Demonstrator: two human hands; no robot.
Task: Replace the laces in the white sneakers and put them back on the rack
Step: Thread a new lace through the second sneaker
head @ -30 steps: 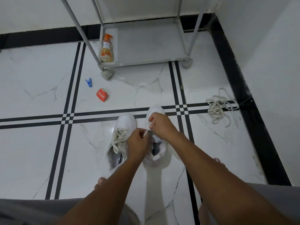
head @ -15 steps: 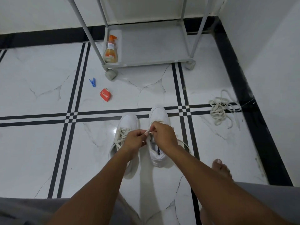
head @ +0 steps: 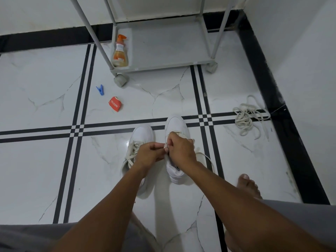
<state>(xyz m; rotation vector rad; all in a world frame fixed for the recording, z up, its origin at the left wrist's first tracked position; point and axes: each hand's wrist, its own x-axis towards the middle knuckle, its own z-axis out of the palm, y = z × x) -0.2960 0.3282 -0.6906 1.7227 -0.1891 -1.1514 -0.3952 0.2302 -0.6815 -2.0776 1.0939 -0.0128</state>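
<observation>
Two white sneakers stand side by side on the tiled floor. The left sneaker (head: 142, 133) is laced with a cream lace. Over the right sneaker (head: 176, 124) my left hand (head: 150, 153) and my right hand (head: 180, 148) meet, both pinching a cream lace (head: 205, 156) whose loose loop trails off to the shoe's right. My hands hide the eyelets. A tangled pile of cream laces (head: 245, 118) lies on the floor at the right. The grey shoe rack (head: 163, 46) stands at the back.
An orange spray bottle (head: 120, 53) sits on the rack's bottom shelf. A blue clothes peg (head: 100, 90) and a red wrapper (head: 115, 104) lie on the floor left of the shoes. A wall with a black skirting runs along the right. My bare foot (head: 248, 184) rests nearby.
My hands stay together at the right sneaker's lace, working slightly lower and closer over the shoe. The view has tilted a little; the sneakers have not moved.
</observation>
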